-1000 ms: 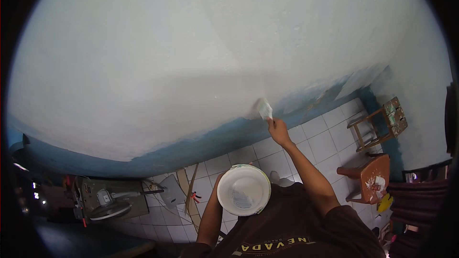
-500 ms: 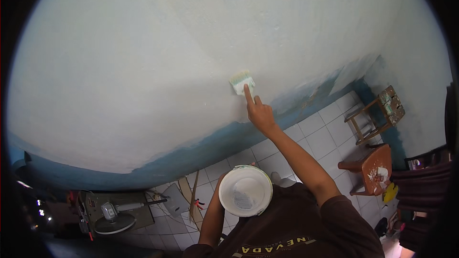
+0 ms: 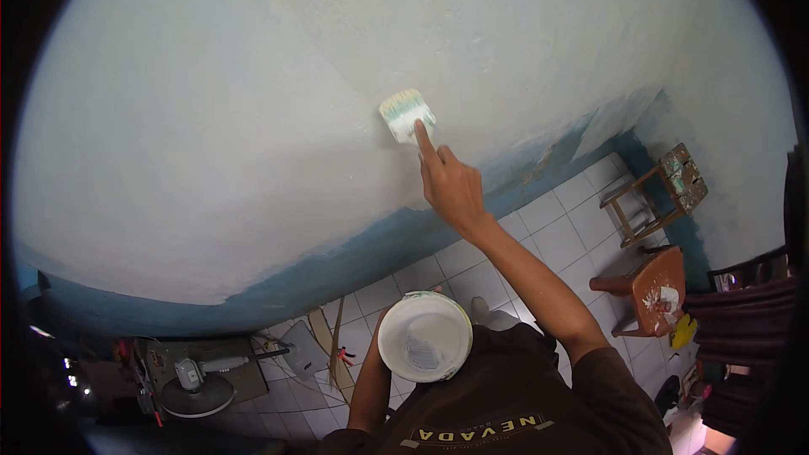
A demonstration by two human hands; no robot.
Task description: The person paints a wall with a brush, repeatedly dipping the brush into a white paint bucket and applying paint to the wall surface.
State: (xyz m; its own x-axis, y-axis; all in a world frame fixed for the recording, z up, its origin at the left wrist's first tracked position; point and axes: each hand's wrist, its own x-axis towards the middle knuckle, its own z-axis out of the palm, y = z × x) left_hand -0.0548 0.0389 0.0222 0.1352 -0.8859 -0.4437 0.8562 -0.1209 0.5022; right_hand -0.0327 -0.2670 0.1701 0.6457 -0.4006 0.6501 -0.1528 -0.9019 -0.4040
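The right hand (image 3: 452, 190), fingers closed round a flat cream-bristled white paintbrush (image 3: 408, 111), has moved farther left up the pale painted wall (image 3: 244, 93), seemingly lengthening the stroke, while the left hand's (image 3: 383, 318) grip behind the round white plastic bucket (image 3: 453, 333) is hidden.

Dim lt; dk, warped pic edges.

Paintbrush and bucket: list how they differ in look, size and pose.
The paintbrush is flat, with yellowish and greenish bristles; the bucket is round, hollow and white inside. The paintbrush looks smaller than the bucket. The paintbrush is held out at the wall in the right grip, bristles foremost; the bucket is close to the shirt, its mouth facing up. Both are light-coloured.
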